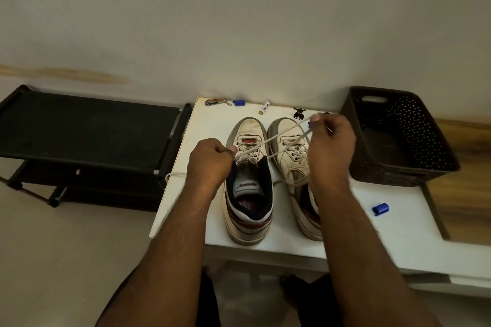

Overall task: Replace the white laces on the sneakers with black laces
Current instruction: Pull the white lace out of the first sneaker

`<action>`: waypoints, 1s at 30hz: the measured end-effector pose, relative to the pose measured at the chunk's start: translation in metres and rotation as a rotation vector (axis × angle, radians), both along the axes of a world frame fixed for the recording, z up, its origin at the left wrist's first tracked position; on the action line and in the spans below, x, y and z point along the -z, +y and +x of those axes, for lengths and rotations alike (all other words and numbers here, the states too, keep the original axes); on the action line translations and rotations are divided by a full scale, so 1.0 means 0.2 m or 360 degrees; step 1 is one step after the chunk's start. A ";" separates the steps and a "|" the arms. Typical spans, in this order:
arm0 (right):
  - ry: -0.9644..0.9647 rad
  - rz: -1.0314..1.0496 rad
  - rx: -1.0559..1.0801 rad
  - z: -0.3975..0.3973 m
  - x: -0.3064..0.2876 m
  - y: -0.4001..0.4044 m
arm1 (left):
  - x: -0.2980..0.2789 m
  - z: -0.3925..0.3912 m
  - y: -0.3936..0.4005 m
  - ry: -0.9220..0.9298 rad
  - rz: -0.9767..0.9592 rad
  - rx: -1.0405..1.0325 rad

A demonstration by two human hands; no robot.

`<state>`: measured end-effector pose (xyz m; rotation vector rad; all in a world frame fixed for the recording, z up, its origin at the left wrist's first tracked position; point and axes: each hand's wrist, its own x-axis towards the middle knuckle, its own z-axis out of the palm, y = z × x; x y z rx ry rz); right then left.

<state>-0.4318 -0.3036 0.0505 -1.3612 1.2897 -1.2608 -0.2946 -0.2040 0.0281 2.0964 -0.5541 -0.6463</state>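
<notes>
Two white sneakers: left sneaker (248, 180) and right sneaker (295, 162) side by side, mid white table (398, 233), toes toward far edge. Left hand (210, 164) fingers curled, pinching white lace (265, 142) at left sneaker's eyelets. Right hand (332, 141) fingers curled, pinching the lace's raised end over the right sneaker.

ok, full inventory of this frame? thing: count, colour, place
sneakers: 2, white, side by side mid-table
white lace: 1, pulled taut from left sneaker
table: 1, white, centre
basket: 1, dark brown, table's right end
rack: 1, black, left of table
blue caps: 2, one right of sneakers, one far edge
nail clipper: 1, far edge
battery: 1, white, far edge
left hand: pinches lace
right hand: pinches lace
</notes>
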 end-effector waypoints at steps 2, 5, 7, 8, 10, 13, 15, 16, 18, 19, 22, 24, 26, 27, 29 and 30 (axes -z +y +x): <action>-0.0123 0.0043 -0.0107 0.00 -0.01 0.02 | 0.00 -0.01 -0.01 -0.0010 -0.0004 -0.0007; 0.0806 -0.0483 -0.0628 0.05 0.03 0.10 | 0.00 -0.01 -0.01 -0.0024 -0.0007 -0.0012; 0.1483 -0.0679 -0.0945 0.09 0.07 0.13 | 0.00 -0.02 -0.01 -0.0027 0.0002 -0.0003; 0.1623 -0.0640 -0.1025 0.11 0.08 0.15 | 0.00 -0.02 -0.01 -0.0026 0.0002 0.0002; 0.1613 -0.0551 -0.1049 0.13 0.08 0.17 | 0.00 -0.01 0.00 -0.0020 -0.0009 0.0018; 0.1392 -0.0508 -0.0998 0.13 0.08 0.14 | -0.01 -0.01 0.01 -0.0029 -0.0013 0.0060; 0.1465 -0.0499 -0.1081 0.12 0.08 0.13 | -0.02 -0.02 0.01 -0.0044 -0.0006 0.0093; 0.1551 -0.0495 -0.1125 0.12 0.09 0.13 | -0.03 -0.02 0.01 -0.0051 -0.0010 0.0105; 0.1662 -0.0483 -0.1151 0.12 0.09 0.15 | -0.03 -0.03 0.01 -0.0066 -0.0010 0.0125; 0.1660 -0.0484 -0.1149 0.12 0.10 0.14 | -0.04 -0.03 0.01 -0.0068 -0.0005 0.0139; 0.1360 -0.0486 -0.1028 0.12 0.09 0.12 | -0.03 -0.02 0.02 -0.0035 -0.0014 0.0170; 0.0819 -0.0335 -0.0692 0.08 0.05 0.08 | -0.03 -0.01 0.02 0.0009 -0.0028 0.0146; 0.0380 -0.0150 -0.0273 0.01 -0.01 0.03 | -0.02 -0.01 0.02 -0.0001 -0.0019 0.0121; 0.0275 -0.0085 -0.0126 -0.03 -0.03 -0.01 | -0.02 -0.01 0.02 -0.0020 -0.0009 0.0120; 0.0248 0.0005 -0.0043 -0.09 -0.05 -0.04 | -0.02 -0.02 0.01 -0.0053 -0.0009 0.0153; 0.0333 0.0024 -0.0079 -0.11 -0.05 -0.04 | -0.02 -0.02 0.01 -0.0072 -0.0010 0.0188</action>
